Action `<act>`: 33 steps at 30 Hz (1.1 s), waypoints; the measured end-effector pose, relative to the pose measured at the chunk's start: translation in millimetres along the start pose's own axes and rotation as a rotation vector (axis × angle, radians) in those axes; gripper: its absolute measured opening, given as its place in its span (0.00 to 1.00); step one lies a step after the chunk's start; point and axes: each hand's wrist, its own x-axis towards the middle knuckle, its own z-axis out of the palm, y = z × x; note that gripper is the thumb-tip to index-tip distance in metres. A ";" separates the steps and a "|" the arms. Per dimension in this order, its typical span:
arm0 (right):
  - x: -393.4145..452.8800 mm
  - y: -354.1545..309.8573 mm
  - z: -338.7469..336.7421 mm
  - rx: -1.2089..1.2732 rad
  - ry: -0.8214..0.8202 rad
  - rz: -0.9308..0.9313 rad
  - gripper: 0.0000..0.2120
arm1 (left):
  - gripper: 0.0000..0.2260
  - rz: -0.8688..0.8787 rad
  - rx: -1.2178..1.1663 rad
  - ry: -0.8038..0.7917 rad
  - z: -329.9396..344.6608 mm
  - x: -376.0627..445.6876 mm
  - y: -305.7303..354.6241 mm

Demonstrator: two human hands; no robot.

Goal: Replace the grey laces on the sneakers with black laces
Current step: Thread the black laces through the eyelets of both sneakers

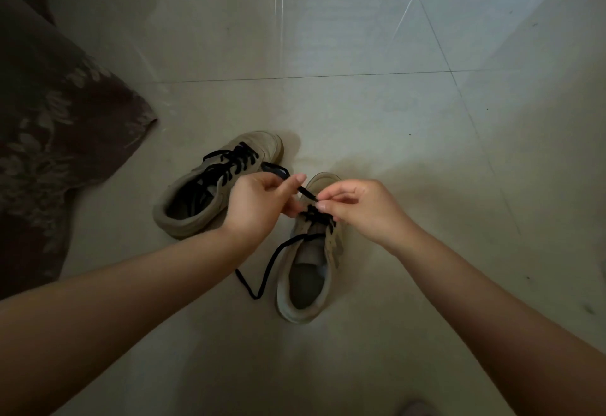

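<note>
both hands (255, 205) (360, 205) pinch black lace (306, 193).

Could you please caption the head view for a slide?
Both hands, left and right, thread a black lace through the nearer beige suede sneaker.

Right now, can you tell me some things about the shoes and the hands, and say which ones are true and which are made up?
1. Both sneakers stand on a tiled floor. True.
2. The left sneaker has grey laces. False: its laces are black.
3. The left hand and right hand both pinch the black lace over the right sneaker. True.
4. The right sneaker is laced to the top. False: only its front eyelets are laced, and a loose lace end trails onto the floor.
5. A patterned brown cloth lies left of the sneakers. True.
</note>
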 end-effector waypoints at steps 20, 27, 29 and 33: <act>-27.1 47.0 43.9 -0.963 0.016 -0.161 0.53 | 0.11 0.595 0.671 -0.149 5.5 -3.7 -23.7; -15.4 47.2 40.5 -0.772 0.132 -0.200 0.26 | 0.11 0.506 0.570 -0.137 20.7 -5.8 -25.5; -18.0 48.5 34.2 -0.869 0.295 -0.382 0.16 | 0.11 0.506 0.575 -0.135 21.2 -6.3 -28.3; -24.9 58.2 31.6 -0.983 0.429 -0.590 0.08 | 0.11 0.479 0.583 -0.145 19.2 -3.7 -34.0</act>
